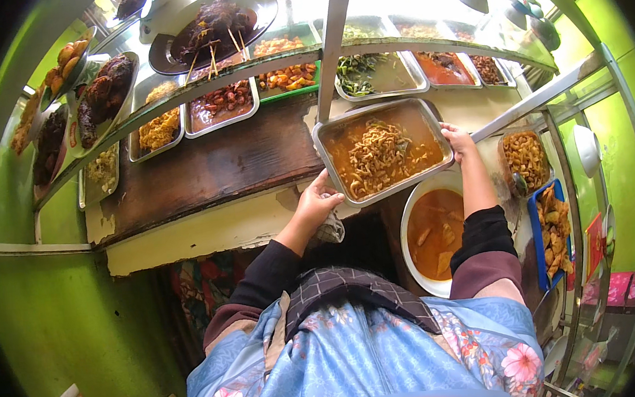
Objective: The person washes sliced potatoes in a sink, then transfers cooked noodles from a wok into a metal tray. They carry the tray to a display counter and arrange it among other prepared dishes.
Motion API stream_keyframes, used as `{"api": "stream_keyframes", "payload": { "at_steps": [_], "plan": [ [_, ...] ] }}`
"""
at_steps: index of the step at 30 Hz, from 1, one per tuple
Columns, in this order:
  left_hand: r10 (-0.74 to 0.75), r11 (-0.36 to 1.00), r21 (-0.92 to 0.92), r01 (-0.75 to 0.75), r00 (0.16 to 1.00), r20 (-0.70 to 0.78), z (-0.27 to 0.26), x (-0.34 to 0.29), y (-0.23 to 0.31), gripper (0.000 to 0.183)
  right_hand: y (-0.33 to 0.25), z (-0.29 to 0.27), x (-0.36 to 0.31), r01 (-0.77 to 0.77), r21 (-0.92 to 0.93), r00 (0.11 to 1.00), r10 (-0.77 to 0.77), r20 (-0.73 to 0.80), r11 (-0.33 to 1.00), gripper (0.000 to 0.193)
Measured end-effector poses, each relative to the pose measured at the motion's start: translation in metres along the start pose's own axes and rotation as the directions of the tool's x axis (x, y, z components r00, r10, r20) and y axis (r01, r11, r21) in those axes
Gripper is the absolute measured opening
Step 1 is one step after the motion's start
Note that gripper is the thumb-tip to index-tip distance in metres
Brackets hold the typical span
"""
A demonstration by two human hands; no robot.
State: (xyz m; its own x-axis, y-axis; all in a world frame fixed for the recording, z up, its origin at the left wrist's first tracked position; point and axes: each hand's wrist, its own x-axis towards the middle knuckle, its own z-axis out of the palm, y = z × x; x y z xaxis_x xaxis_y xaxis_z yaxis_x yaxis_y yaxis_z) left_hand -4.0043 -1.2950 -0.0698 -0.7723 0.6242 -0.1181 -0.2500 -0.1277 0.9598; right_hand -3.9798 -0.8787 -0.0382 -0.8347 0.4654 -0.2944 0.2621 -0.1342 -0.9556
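Observation:
Between my hands is a rectangular metal tray (388,193) of brown, soupy food with a heap of pale strips in its middle. My left hand (314,206) grips its near left corner, thumb along the rim and the other fingers partly hidden. A crumpled greyish cloth (331,229) hangs just below that hand; whether the hand holds it I cannot tell. At the tray's right end my right hand (459,143) is closed on the rim, with its fingers partly underneath. Below the tray, beside my right forearm, stands a large white basin (409,255) of orange curry.
A dark wooden counter (203,166) runs along the left. Behind it stand several food trays, including one of leafy greens (358,72). A metal post (333,48) rises above the tray. Plates of fried food sit on the upper shelf. At right lies a blue tray (539,244) of fritters.

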Motion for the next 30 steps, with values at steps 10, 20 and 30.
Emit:
{"api": "stream_keyframes", "payload": {
  "at_steps": [10,20,30],
  "plan": [
    [-0.061,0.926,0.375,0.049,0.998,0.021,-0.059,-0.047,0.024,0.050,0.013,-0.007,0.019,0.104,-0.393,0.976,-0.169,-0.135,0.914,0.030],
    [-0.661,0.297,0.845,0.444,0.735,-0.153,-0.122,-0.206,-0.014,0.044,0.018,-0.013,0.028,0.146,-0.389,0.979,-0.189,-0.074,0.910,0.029],
    [-0.122,0.992,0.019,0.121,0.992,0.044,0.006,-0.021,-0.003,0.060,0.005,0.004,0.010,0.103,-0.376,0.974,-0.171,-0.150,0.921,0.028]
  ]
}}
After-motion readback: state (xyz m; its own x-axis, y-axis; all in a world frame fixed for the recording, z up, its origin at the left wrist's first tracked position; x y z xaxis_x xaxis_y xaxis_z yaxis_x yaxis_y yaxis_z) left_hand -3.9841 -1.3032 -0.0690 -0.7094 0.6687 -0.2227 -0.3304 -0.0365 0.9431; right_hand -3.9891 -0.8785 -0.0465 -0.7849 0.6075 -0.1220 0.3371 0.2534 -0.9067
